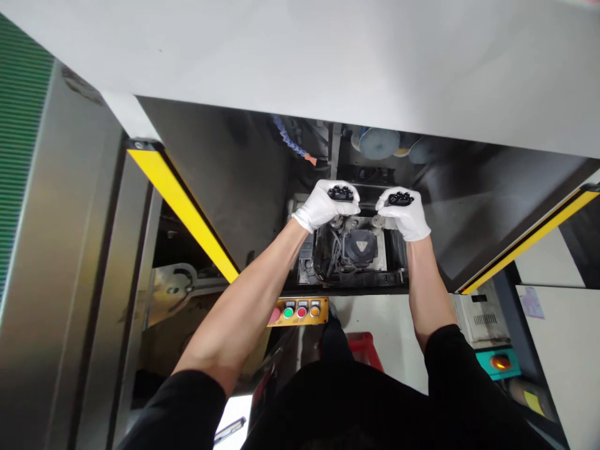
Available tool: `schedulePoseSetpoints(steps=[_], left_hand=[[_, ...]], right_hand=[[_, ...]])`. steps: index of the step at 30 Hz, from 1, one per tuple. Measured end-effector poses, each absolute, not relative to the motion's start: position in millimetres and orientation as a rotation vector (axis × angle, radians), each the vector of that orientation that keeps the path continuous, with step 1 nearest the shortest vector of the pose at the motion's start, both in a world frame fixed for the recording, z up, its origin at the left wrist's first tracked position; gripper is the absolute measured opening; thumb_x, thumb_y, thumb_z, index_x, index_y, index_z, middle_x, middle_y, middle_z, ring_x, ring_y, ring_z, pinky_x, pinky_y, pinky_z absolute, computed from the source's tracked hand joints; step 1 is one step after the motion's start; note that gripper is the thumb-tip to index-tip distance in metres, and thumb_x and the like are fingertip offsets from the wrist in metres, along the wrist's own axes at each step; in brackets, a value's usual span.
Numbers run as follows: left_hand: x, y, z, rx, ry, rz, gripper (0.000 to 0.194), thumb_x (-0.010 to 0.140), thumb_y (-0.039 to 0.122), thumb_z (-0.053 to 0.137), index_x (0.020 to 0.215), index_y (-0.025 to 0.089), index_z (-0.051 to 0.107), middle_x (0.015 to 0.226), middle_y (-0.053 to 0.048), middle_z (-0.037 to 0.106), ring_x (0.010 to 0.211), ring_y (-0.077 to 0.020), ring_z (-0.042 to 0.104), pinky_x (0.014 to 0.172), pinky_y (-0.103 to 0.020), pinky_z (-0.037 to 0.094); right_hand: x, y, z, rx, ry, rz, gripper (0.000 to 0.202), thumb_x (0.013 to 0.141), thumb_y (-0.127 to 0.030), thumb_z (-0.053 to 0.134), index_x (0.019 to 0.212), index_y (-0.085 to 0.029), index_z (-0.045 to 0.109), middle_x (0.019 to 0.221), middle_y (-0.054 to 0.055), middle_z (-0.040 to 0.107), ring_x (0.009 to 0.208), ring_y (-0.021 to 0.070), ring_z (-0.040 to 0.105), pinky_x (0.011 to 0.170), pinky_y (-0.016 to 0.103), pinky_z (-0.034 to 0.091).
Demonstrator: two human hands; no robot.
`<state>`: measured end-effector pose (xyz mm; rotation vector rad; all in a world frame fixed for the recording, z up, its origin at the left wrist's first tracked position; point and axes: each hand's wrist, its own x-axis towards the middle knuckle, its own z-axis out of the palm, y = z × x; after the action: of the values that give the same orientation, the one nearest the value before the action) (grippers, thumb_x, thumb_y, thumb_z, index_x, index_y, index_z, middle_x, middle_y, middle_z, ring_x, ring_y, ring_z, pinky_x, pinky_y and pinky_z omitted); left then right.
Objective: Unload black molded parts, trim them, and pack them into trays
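Note:
My left hand (321, 206), in a white glove, curls around a glossy black piece (341, 193) with a knobbly upper edge. A similar black piece (401, 199) sits in the grip of my right hand (413, 219), gloved the same way. The hands are side by side with a small gap between them, inside the opening of a machine. Under them is a dark round machine part (360, 247) bearing a pale triangle mark, with cables beside it. Exactly what the black pieces are, I cannot make out.
Dark panels edged with yellow strips (182, 215) flank the opening. A blue segmented hose (291, 142) with an orange tip hangs beyond my left hand. Below my left forearm is a yellow button panel (300, 311). A red stool-like object (365, 350) stands on the floor near my legs.

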<state>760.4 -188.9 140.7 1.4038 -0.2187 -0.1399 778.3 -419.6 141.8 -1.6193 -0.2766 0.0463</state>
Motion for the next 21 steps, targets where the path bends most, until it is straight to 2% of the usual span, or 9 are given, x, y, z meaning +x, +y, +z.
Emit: schedulePoseSetpoints(steps=[4,8,12,21], left_hand=[[762,-189,146,1.421,-0.228,-0.153,0.037,0.051,0.027,0.097,0.074,0.012,0.073,0.073,-0.003,0.070,0.068,-0.0159,0.063,0.070,-0.031,0.053],[763,-189,153,1.462,-0.300,-0.198,0.029,0.054,0.020,0.091,0.076,0.011,0.075,0.075,-0.003,0.071,0.070,-0.0149,0.062,0.073,-0.030,0.052],[761,-194,151,1.376,-0.176,-0.045,0.033,0.052,0.023,0.093,0.075,0.013,0.072,0.077,-0.001,0.070,0.073,-0.0150,0.062,0.077,-0.031,0.053],[759,-200,144,1.349,-0.157,-0.033,0.035,0.052,0.026,0.093,0.076,0.012,0.071,0.079,-0.001,0.068,0.075,-0.0146,0.062,0.078,-0.031,0.053]], right_hand=[[779,-420,143,-1.671,-0.334,0.125,0.014,0.059,-0.024,0.085,0.067,-0.018,0.074,0.066,0.001,0.072,0.064,0.0172,0.064,0.066,0.033,0.052],[779,-418,141,-1.628,-0.292,0.004,0.014,0.060,-0.025,0.084,0.068,-0.019,0.073,0.066,0.000,0.071,0.063,0.0164,0.063,0.066,0.033,0.053],[780,-416,138,-1.627,-0.309,0.047,0.015,0.058,-0.026,0.084,0.067,-0.019,0.074,0.064,0.000,0.071,0.062,0.0167,0.064,0.064,0.032,0.052],[779,-416,128,-1.593,-0.319,-0.059,0.014,0.059,-0.021,0.082,0.071,-0.019,0.075,0.066,-0.002,0.071,0.060,0.0156,0.062,0.059,0.030,0.050]])
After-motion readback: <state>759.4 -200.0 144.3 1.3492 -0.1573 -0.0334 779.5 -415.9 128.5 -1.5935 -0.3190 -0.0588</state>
